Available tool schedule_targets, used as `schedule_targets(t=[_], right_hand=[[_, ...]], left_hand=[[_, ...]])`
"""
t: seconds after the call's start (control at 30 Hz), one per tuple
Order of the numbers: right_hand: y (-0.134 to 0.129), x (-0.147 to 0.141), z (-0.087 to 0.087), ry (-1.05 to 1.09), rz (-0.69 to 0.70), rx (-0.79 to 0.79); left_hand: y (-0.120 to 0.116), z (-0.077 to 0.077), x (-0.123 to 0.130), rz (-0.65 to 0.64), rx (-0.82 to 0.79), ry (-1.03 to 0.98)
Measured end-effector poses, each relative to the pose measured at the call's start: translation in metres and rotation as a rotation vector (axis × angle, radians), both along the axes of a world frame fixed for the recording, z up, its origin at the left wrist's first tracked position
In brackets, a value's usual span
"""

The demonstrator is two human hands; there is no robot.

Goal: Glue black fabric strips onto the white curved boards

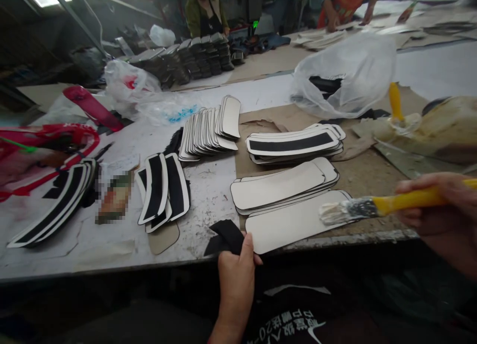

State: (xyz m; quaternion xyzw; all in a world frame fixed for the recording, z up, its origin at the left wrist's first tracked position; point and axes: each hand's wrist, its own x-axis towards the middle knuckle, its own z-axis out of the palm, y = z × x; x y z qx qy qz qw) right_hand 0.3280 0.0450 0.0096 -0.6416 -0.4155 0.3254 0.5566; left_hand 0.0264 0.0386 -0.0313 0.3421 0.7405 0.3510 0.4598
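Your left hand pinches the left end of the front panel by the tabletop edge, your right hand grips the brush over its right end, and light, even strokes should serve best.

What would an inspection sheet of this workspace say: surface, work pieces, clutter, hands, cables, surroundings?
Surface: worktable stained, partly covered in brown sheeting.
Work pieces: near pale strip at the front edge; pale stack behind; black-centred strips to the left.
Clutter: plastic bags, black scraps.
Hands: left hand pinches the near pale strip's end; right hand grips a yellow-handled brush, bristles over that strip, contact unclear.
Cables: thin hanging line, upper left; type unclear.
Surroundings: two people beyond the worktable.
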Motion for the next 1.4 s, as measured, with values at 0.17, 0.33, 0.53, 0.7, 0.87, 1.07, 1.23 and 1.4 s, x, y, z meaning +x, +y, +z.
schedule_targets(t=[0.17,0.33,0.53,0.7,0.87,1.07,1.23,1.4], right_hand=[[-0.005,-0.066,-0.01,0.274,0.117,-0.074],[-0.005,-0.097,-0.03,0.097,0.292,-0.079],[-0.002,-0.114,-0.026,-0.174,0.356,-0.053],[-0.001,-0.109,-0.02,-0.311,0.309,-0.011],[-0.003,-0.095,-0.021,-0.409,0.242,0.022],[-0.005,-0.073,-0.024,-0.615,0.177,0.054],[-0.007,-0.059,-0.021,-0.714,0.158,0.066],[-0.009,-0.048,-0.017,-0.761,0.161,0.156]], left_hand=[[-0.007,-0.018,0.001,-0.078,0.02,-0.092],[-0.006,-0.01,-0.003,-0.096,0.051,-0.151],[-0.005,-0.01,-0.005,-0.109,0.074,-0.181],[-0.005,-0.012,-0.006,-0.097,0.065,-0.202],[-0.005,-0.014,-0.006,-0.092,0.07,-0.202],[-0.006,-0.017,-0.005,-0.079,0.059,-0.173],[-0.005,-0.014,-0.004,-0.035,0.046,-0.169],[-0.003,-0.009,-0.001,-0.006,0.052,-0.157]])
